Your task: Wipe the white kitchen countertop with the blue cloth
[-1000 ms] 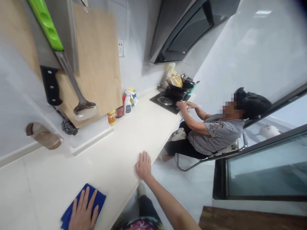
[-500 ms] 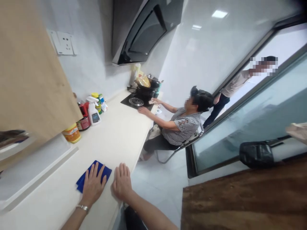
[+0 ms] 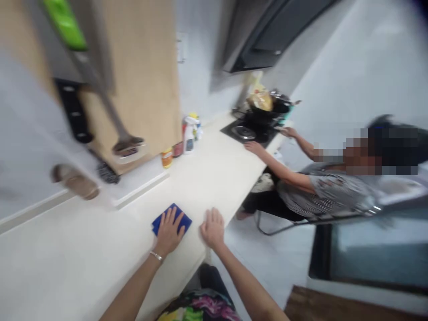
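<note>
My left hand (image 3: 169, 232) lies flat on a folded blue cloth (image 3: 185, 221), pressing it against the cream countertop (image 3: 100, 240). The fingers are spread and cover most of the cloth, and a bracelet circles the wrist. My right hand (image 3: 213, 229) rests flat and bare on the same countertop, close to its front edge and just right of the cloth. It touches nothing else. The frame is motion-blurred.
A seated person in a striped top (image 3: 329, 191) reaches toward a black gas hob (image 3: 244, 133) holding a wok (image 3: 262, 114). Bottles, including a spray bottle (image 3: 189, 134), stand along the wall. A wooden cutting board (image 3: 143, 84) and a knife (image 3: 72, 98) hang above.
My left hand and the cloth have slid along the countertop, away from me and toward my right hand. The camera view has swung, shifting the whole scene.
</note>
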`<action>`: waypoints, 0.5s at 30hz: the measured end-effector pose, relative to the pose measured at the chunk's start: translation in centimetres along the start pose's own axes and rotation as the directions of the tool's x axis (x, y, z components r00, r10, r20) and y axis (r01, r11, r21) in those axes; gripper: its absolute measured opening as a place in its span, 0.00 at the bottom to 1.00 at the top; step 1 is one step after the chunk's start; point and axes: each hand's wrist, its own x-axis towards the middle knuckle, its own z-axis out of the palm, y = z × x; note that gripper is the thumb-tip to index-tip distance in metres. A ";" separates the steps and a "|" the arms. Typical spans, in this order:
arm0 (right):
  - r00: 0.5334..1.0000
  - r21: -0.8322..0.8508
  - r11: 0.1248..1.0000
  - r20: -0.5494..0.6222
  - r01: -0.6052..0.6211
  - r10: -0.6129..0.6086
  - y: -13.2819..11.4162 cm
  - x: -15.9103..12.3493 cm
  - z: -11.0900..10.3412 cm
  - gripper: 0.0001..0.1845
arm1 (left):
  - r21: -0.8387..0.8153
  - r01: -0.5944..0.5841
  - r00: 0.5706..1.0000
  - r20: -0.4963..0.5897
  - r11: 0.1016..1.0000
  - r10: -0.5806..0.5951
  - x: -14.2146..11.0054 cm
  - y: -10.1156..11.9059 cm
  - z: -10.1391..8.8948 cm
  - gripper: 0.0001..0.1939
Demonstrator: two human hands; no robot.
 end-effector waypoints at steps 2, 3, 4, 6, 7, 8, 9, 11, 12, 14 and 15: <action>0.998 -0.041 0.999 -0.059 0.020 -0.022 0.1 -0.3 0.6 0.33 | 0.022 0.046 0.999 0.011 0.999 -0.046 -4.0 0.1 -1.6 0.28; 0.995 -0.054 0.998 -0.086 0.038 -0.042 0.2 -0.5 0.9 0.32 | 0.032 0.071 0.997 0.009 0.997 -0.071 -6.0 0.2 -2.4 0.28; 0.992 -0.064 0.996 -0.110 0.060 -0.067 0.3 -0.8 1.2 0.32 | 0.041 0.096 0.995 0.005 0.995 -0.096 -7.9 0.3 -3.1 0.29; 0.981 -0.074 0.992 -0.157 0.100 -0.111 0.7 -1.2 1.7 0.32 | 0.062 0.147 0.989 -0.009 0.987 -0.147 -11.9 0.6 -4.5 0.29; 0.975 -0.076 0.990 -0.180 0.119 -0.131 0.9 -1.5 2.0 0.31 | 0.073 0.169 0.986 -0.015 0.983 -0.168 -13.9 0.7 -5.2 0.30; 0.968 -0.075 0.988 -0.205 0.134 -0.147 1.2 -1.6 2.2 0.31 | 0.083 0.189 0.982 -0.021 0.978 -0.188 -15.9 0.7 -5.9 0.30; 0.960 -0.071 0.987 -0.230 0.147 -0.159 1.4 -1.8 2.5 0.31 | 0.094 0.208 0.978 -0.024 0.974 -0.206 -17.8 0.6 -6.6 0.31; 0.944 -0.058 0.983 -0.277 0.172 -0.182 1.8 -1.9 3.0 0.32 | 0.109 0.245 0.970 -0.028 0.963 -0.243 -21.3 0.1 -7.9 0.31; 0.936 -0.052 0.982 -0.295 0.183 -0.190 1.9 -1.9 3.2 0.32 | 0.113 0.266 0.964 -0.029 0.957 -0.264 -22.8 -0.3 -8.5 0.31; 0.924 -0.046 0.979 -0.324 0.198 -0.202 2.1 -1.9 3.5 0.32 | 0.118 0.307 0.952 -0.029 0.944 -0.306 -24.9 -1.5 -9.5 0.31; 0.919 -0.046 0.977 -0.334 0.207 -0.211 2.1 -1.9 3.5 0.32 | 0.118 0.329 0.944 -0.031 0.937 -0.328 -25.5 -2.3 -9.8 0.31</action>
